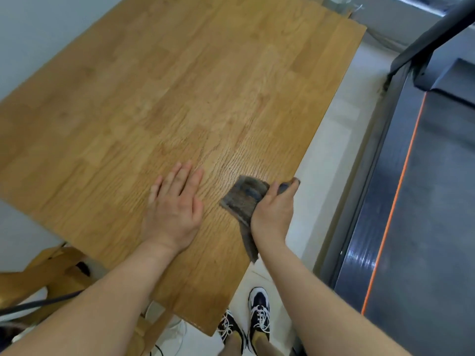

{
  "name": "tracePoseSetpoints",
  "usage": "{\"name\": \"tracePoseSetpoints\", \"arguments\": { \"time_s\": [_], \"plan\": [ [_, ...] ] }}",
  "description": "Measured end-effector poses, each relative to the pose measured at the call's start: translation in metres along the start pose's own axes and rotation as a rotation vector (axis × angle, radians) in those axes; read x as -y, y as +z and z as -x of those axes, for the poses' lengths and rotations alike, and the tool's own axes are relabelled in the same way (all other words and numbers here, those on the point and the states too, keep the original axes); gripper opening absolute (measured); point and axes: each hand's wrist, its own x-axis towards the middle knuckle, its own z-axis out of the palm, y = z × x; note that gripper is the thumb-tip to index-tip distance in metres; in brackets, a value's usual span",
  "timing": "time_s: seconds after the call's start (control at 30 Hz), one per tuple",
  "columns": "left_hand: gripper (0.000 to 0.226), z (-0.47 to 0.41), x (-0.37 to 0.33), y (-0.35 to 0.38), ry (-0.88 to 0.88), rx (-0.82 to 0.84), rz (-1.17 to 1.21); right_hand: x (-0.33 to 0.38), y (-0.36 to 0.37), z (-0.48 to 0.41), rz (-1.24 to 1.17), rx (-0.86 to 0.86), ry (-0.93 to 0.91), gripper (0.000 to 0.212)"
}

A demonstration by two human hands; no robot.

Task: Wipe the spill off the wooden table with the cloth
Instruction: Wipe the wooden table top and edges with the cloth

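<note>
In the lower middle of the frame the right hand (272, 214) is clamped on a dark grey cloth (244, 199), which lies bunched on the wooden counter (159, 98) close to its right edge, one tail trailing down toward the lower edge. The left hand (174, 204) rests just beside it, fingers spread and palm flat on the wood, holding nothing. A faint wet sheen (221, 160) shows just above the cloth — probably what is left of the spill. To wipe well, I would flatten the cloth under the palm, press evenly and draw it through the sheen toward the body, folding to a dry face between passes. No brand, label or writing can be read anywhere — the shoes (259, 317) at the bottom show none either.
</note>
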Motion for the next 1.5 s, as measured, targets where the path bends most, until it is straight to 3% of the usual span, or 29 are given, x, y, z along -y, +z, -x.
{"name": "tracePoseSetpoints", "arguments": {
  "time_s": [0.23, 0.33, 0.53, 0.73, 0.9, 1.0, 1.13, 1.2, 1.27, 1.33, 1.37, 1.4, 1.5],
  "plan": [
    [0.058, 0.0, -0.002, -0.001, -0.011, -0.002, 0.005, -0.04, -0.001, 0.12, -0.083, 0.147, 0.061, 0.071],
    [0.059, 0.001, -0.002, -0.002, -0.013, -0.007, 0.035, -0.033, -0.005, 0.102, -0.09, 0.179, 0.029, 0.06],
    [0.05, 0.01, 0.0, -0.001, -0.054, -0.028, 0.16, -0.01, 0.007, 0.017, -0.022, -0.008, 0.088, 0.054],
    [0.045, 0.061, -0.014, -0.008, -0.153, 0.016, 0.34, -0.038, 0.0, 0.119, -0.056, 0.109, 0.106, 0.048],
    [0.022, 0.122, -0.025, -0.017, -0.201, -0.006, 0.466, -0.041, -0.007, 0.174, -0.083, 0.266, 0.42, 0.044],
    [0.025, 0.148, -0.03, -0.028, -0.28, 0.207, 0.589, -0.028, -0.023, 0.176, -0.088, 0.406, 0.59, 0.048],
    [0.021, 0.17, -0.032, -0.049, -0.356, 0.569, 0.839, -0.002, -0.063, 0.183, -0.184, 0.486, 0.626, 0.03],
    [0.025, 0.175, -0.033, -0.06, -0.414, 0.63, 0.995, 0.012, -0.077, 0.183, -0.147, 0.502, 0.573, 0.026],
    [0.02, 0.177, -0.035, -0.072, -0.452, 0.556, 1.141, 0.028, -0.085, 0.185, -0.097, 0.527, 0.458, 0.027],
    [0.007, 0.179, -0.036, -0.083, -0.44, 0.454, 1.292, 0.042, -0.089, 0.189, 0.004, 0.546, 0.241, 0.024],
    [0.013, 0.183, -0.035, -0.084, -0.435, 0.434, 1.344, 0.045, -0.091, 0.192, 0.09, 0.568, 0.098, 0.022],
    [0.019, 0.187, -0.033, -0.087, -0.454, 0.425, 1.374, 0.048, -0.093, 0.197, 0.199, 0.593, -0.051, 0.026],
    [0.024, 0.203, -0.014, -0.065, -0.628, 0.334, 1.269, 0.03, -0.086, 0.2, 0.584, 0.7, -0.369, 0.073]
  ]
}}
